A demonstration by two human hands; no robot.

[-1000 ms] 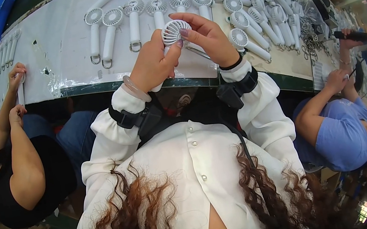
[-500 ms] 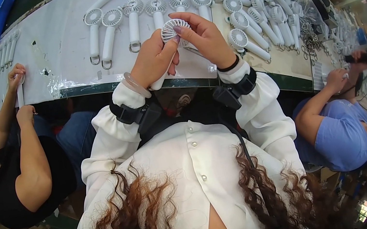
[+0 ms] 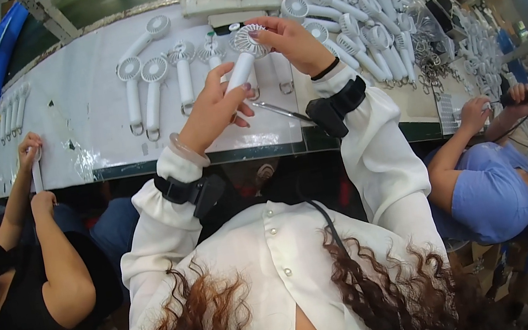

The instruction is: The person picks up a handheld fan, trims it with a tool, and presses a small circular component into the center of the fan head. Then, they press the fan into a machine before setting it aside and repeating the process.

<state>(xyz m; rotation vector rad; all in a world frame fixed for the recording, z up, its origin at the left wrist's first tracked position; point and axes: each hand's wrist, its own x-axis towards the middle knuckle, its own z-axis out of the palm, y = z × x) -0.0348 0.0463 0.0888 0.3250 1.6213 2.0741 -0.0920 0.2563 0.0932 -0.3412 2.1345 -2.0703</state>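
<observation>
Over the table I hold a white handheld fan (image 3: 239, 73), tilted, with its round grille at the upper right and its handle slanting down to the left. My left hand (image 3: 213, 109) grips the handle between thumb and fingers. At the grille, my right hand (image 3: 296, 45) has its fingertips closed on the rim. A thin metal tool (image 3: 279, 110) lies below the fan near the table's front edge; its exact kind I cannot make out. Behind my hands stretches a row of white handheld fans (image 3: 155, 89), several partly hidden by my hands and the held fan.
A large pile of white fans (image 3: 359, 24) covers the right side, with metal clips (image 3: 429, 79) beside it. A pale block (image 3: 231, 1) lies at the back. Co-workers sit close by: a person in black (image 3: 50, 273) at left, one in blue (image 3: 496, 198) at right.
My hands have risen away from my body with the fan. The left hand has spread from the right and now holds the handle, which shows plainly. The view has shifted too.
</observation>
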